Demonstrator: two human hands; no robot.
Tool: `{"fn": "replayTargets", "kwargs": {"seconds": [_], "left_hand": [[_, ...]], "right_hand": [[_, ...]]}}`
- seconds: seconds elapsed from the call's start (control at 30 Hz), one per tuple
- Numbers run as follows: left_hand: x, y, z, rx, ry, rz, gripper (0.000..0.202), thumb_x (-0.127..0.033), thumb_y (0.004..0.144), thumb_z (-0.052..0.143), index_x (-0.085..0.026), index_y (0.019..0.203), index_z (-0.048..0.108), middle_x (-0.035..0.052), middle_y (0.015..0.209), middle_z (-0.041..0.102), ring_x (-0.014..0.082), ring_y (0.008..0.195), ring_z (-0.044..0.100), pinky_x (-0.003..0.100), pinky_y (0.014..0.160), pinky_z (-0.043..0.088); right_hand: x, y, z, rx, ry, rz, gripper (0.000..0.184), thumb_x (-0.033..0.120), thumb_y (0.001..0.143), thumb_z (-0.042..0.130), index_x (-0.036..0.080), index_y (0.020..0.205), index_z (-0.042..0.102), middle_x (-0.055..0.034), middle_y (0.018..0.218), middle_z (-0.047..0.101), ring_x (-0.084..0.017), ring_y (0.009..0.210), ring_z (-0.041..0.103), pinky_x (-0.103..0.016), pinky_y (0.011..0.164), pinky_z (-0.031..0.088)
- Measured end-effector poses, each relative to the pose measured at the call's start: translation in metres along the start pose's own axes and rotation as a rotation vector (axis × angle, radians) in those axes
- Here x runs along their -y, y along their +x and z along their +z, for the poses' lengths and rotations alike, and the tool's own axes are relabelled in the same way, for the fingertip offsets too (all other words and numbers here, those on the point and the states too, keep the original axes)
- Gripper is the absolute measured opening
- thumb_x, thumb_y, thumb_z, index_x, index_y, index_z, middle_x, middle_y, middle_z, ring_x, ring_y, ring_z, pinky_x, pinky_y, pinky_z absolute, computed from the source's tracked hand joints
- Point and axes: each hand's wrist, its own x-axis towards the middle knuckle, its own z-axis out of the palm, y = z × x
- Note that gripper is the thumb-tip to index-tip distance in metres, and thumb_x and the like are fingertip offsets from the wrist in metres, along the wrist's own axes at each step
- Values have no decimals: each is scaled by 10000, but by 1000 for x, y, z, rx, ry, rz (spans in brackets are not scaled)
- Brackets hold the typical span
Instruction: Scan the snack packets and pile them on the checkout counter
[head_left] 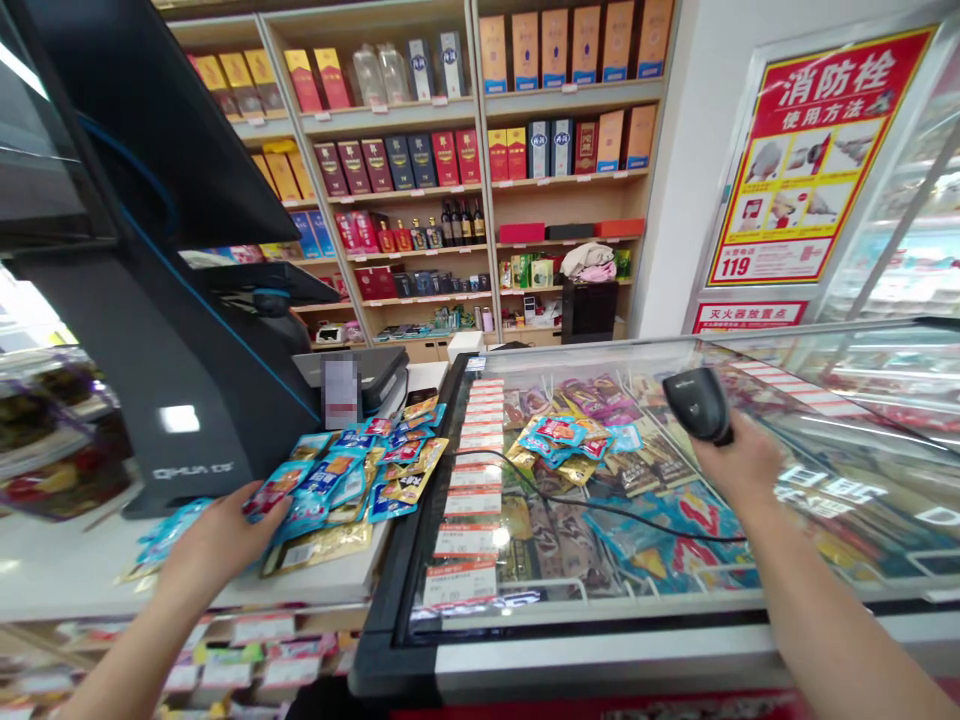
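My left hand (225,535) is closed on the near end of a small blue and red snack packet (279,482) at the left edge of a heap. That heap of blue and gold snack packets (349,475) spreads over the white counter beside the freezer. In my right hand (742,465) is a black barcode scanner (694,400), raised over the freezer's glass top. A smaller pile of similar packets (574,445) rests on the glass, left of the scanner. More blue packets (169,535) lie on the counter, partly behind my left hand.
A black cable (615,505) runs across the freezer's glass lid (525,600). The dark checkout terminal (202,390) stands at left, beside plastic tubs (60,430). Shelves of boxed bottles (420,160) line the back wall, and a red poster (817,160) hangs at right.
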Motion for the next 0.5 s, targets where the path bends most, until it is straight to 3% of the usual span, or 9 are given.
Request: {"fn": "replayTargets", "kwargs": {"seconds": [0.17,0.3,0.4,0.5], "left_hand": [[-10,-2,-3,-15,-19,-23,607,-498,817,400,-98,1227,601,170,1086,716,298,930,673,326,724,505],[-8,-1,1,-214,-51,6,378,-354,868,296,-168,904,623,152,1056,708,256,1006,643,303,811,484],[-4,1,-2,-218,-32,-68,288,-339,880,290,-239,666,455,74,746,656,250,816,637,308,727,463],[0,3,-11,-225,-73,-159,274,-338,856,393,-243,604,345,-7,502,428,227,610,544,283,620,391]], "right_hand": [[12,-9,5,58,33,-98,414,500,714,567,167,922,699,-94,699,658,-240,619,573,-272,549,297],[17,-13,8,80,63,-175,412,479,731,541,172,956,700,-107,785,697,-255,691,615,-275,570,338],[19,-14,8,112,91,-227,408,459,742,539,169,978,700,-116,835,710,-260,740,636,-275,586,360],[21,-15,7,125,102,-250,390,448,741,548,161,955,703,-123,829,709,-261,747,640,-274,585,362]]}}
